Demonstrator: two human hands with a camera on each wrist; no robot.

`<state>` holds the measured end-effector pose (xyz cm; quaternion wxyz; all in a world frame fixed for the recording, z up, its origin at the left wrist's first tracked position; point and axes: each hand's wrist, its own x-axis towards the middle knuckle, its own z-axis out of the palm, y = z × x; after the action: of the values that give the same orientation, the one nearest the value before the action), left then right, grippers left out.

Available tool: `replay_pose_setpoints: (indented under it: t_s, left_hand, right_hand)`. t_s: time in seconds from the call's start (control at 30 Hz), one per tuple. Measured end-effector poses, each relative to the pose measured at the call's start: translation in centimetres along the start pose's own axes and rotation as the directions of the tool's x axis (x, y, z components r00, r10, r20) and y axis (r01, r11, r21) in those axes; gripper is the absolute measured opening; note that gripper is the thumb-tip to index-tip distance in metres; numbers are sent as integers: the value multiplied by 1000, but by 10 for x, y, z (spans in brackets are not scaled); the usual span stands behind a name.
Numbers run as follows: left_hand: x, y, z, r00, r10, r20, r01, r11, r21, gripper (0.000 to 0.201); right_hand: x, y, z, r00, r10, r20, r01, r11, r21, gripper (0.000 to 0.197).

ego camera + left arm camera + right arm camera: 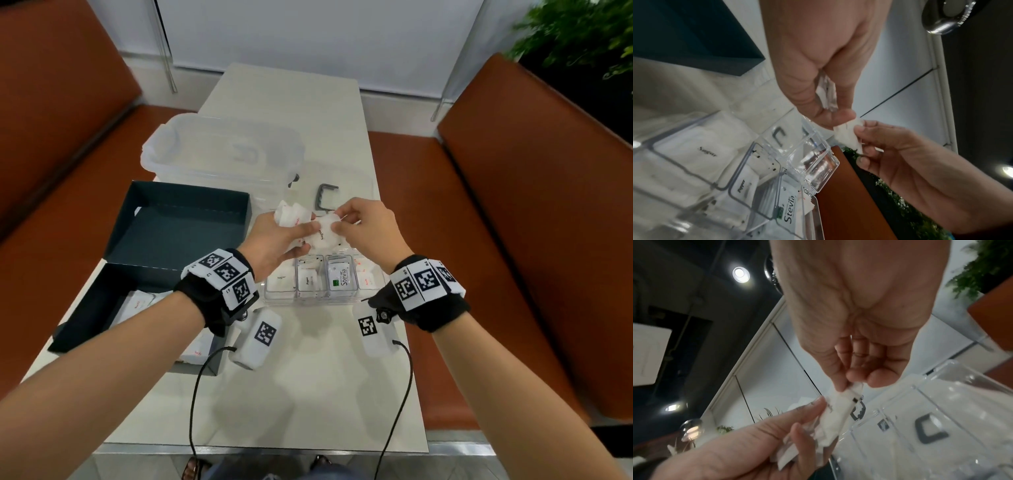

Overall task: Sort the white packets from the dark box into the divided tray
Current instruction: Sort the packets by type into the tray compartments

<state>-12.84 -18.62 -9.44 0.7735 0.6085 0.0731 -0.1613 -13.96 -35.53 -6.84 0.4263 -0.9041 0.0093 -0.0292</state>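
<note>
My left hand (301, 236) grips a bunch of white packets (291, 214) above the clear divided tray (308, 298). My right hand (337, 222) pinches the edge of one packet from that bunch, marked Sugar (322, 234); my left thumb still lies on it. The right wrist view shows this packet (838, 408) between my right thumb and forefinger. In the tray, packets lie in separate compartments: Sugar (707, 152), Pepper (742, 186) and Stevia (789, 209). The dark box (92, 301) at the lower left holds a few red-printed packets (138, 303).
The dark box's other half (178, 226) lies open behind it. A clear plastic tub (222, 150) stands at the back, with a clear lid and grey handle (325, 197) beside it. Orange benches flank the narrow table. Cables hang from both wrists.
</note>
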Motion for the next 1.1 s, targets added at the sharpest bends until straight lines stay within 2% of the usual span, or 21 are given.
replay_pose_setpoints:
  t_s: [0.1, 0.17, 0.23, 0.3, 0.4, 0.47, 0.57, 0.67, 0.8, 0.93, 1.1]
  left_hand:
    - [1, -2, -7, 1000, -24, -7, 24, 996, -87, 26]
    - [1, -4, -11, 1000, -30, -6, 29, 993, -117, 22]
    - [1, -3, -15, 1000, -26, -17, 24, 993, -115, 21]
    - [1, -1, -19, 999, -16, -41, 12, 997, -75, 23]
    - [-1, 4, -26, 999, 5, -44, -3, 999, 40, 19]
    - [-3, 6, -31, 999, 17, -28, -12, 988, 153, 20]
    - [-6, 7, -38, 1000, 27, 17, -30, 969, 246, 23]
    - [-8, 9, -46, 998, 56, 2, -55, 974, 222, 14]
    - [-7, 10, -62, 995, 52, -83, -40, 988, 146, 13]
    - [-9, 10, -78, 992, 26, -121, -16, 996, 86, 14]
    - [-13, 7, -87, 991, 23, -129, -15, 998, 63, 13]
  right_hand:
    - [-3, -1, 7, 992, 121, -41, -107, 964, 242, 9]
    - [-5, -3, 14, 979, 203, -3, -183, 890, 418, 11]
    - [-6, -5, 19, 966, 251, 58, -246, 829, 503, 12]
    - [-5, -4, 23, 967, 240, 85, -253, 872, 418, 13]
    - [-1, -6, 25, 988, 148, 50, -155, 962, 225, 18]
    - [3, -10, 27, 995, 96, 36, -101, 975, 196, 28]
    - [6, -17, 34, 992, 39, 118, -55, 990, 132, 29]
    - [8, -18, 41, 988, 60, 144, -84, 983, 164, 15]
    - [10, -7, 55, 973, 215, 89, -232, 931, 282, 14]
    - [8, 5, 82, 953, 291, 81, -301, 938, 173, 14]
    - [5, 11, 108, 969, 235, 72, -236, 972, 0, 12]
